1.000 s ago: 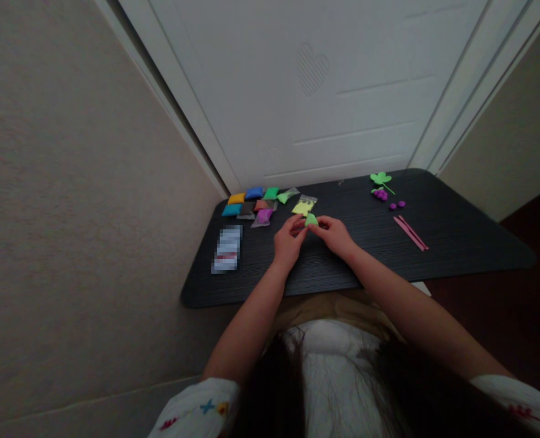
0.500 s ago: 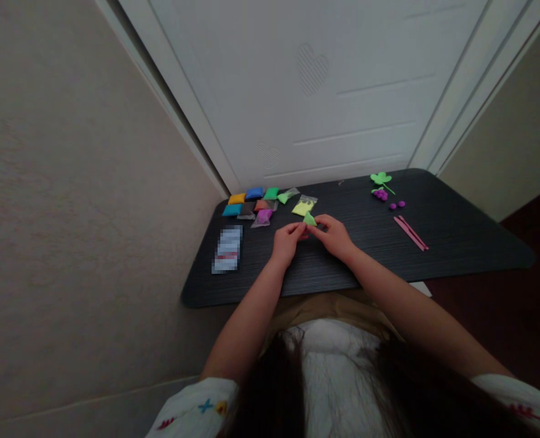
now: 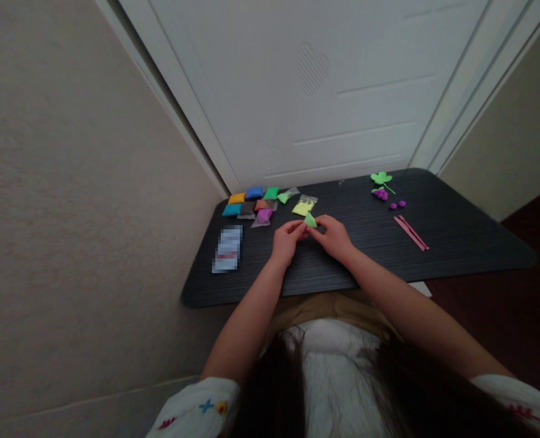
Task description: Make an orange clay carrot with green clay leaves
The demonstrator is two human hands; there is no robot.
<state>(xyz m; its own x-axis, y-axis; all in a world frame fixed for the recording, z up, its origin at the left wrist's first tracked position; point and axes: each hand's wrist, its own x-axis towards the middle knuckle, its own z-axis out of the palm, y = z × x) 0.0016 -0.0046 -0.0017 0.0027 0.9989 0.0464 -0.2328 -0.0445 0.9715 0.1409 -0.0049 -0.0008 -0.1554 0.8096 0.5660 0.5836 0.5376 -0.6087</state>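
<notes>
Between my two hands is a small piece of light green modelling clay, roughly triangular, with its point upward. My left hand pinches its left side with thumb and fingers. From the other side my right hand grips it, fingertips closed on the edge. Both hands are just above the dark table. Right behind the clay lies a clear bag of yellow clay.
Several bags of coloured clay lie at the back left, with a pixelated phone-shaped item in front. To the right are a green clover shape, a purple clay cluster, two purple balls and pink tools. A white door stands behind.
The green clay has tilted and shifted very slightly right between my fingertips. My hands are nearly in the same place, and the things on the table have not moved.
</notes>
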